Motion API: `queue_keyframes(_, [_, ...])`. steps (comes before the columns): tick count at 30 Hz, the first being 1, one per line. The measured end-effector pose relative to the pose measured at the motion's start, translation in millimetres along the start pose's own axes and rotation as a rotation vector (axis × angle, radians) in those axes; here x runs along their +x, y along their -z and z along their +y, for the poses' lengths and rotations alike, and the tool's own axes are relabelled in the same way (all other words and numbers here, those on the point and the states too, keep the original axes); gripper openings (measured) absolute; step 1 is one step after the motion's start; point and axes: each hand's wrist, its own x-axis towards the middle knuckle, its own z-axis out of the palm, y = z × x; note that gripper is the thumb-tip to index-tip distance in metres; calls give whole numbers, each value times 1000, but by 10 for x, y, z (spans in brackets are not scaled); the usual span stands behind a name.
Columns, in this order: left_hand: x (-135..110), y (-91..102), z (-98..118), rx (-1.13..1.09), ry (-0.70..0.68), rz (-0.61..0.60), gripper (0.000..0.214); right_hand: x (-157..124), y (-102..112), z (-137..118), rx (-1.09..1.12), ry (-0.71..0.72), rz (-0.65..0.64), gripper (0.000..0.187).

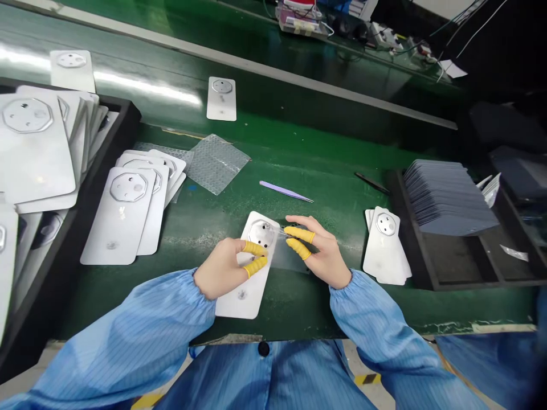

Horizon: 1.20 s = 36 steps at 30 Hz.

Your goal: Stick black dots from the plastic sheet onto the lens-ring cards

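A white socket cover plate [252, 273] lies on the green bench in front of me. My left hand [226, 272], with yellow finger cots, rests on it and pinches its middle. My right hand [318, 250], also with yellow cots on thumb and forefinger, pinches a thin clear film [290, 253] at the plate's right edge, near the round socket recess. The film stretches out to the right of the plate, under my right hand.
A stack of white plates [128, 210] lies at left, beside a black tray [106, 148] full of more. A few plates [387, 247] sit at right, next to a black tray of grey sheets [444, 196]. Purple tweezers [285, 191], a bubble-wrap piece [216, 162] and one plate [221, 98] lie beyond.
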Motion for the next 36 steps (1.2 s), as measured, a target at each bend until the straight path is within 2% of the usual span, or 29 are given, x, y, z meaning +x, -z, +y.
queue_keyframes(5, [-22,-87,10,-90,-1,24,24,-47,-46,-138,-212,157,124,28])
queue_keyframes(8, [-63,-135,16,6,-73,14,21,-93,-116,-218,-206,260,28,25])
queue_keyframes(12, [-110,-181,-11,155,-146,46,23,-123,-207,-195,-129,257,-35,24])
queue_keyframes(16, [-124,-202,-36,202,-155,49,23,-122,-216,-145,12,251,-56,24])
queue_keyframes(19, [-121,-206,-51,242,-160,53,24,-113,-203,-149,-48,317,-55,24])
queue_keyframes(22, [-117,-221,-70,248,-251,77,28,-123,-224,-162,-177,404,-3,23])
queue_keyframes(25, [-115,-248,-77,240,-308,86,30,-154,-282,-158,-140,359,35,29])
queue_keyframes(28, [-105,-221,-63,242,-278,69,31,-171,-342,-151,-2,246,38,27])
queue_keyframes(32, [-126,15,-55,207,-204,-35,25,-166,-380,-150,142,75,69,14])
queue_keyframes(33, [-149,92,-55,190,-170,-15,24,-165,-380,-148,146,59,71,13])
queue_keyframes(34, [-179,160,-53,161,-133,55,25,-165,-374,-147,135,63,62,12])
queue_keyframes(36, [-250,234,-33,10,-84,279,39,-161,-346,-157,91,106,30,13])
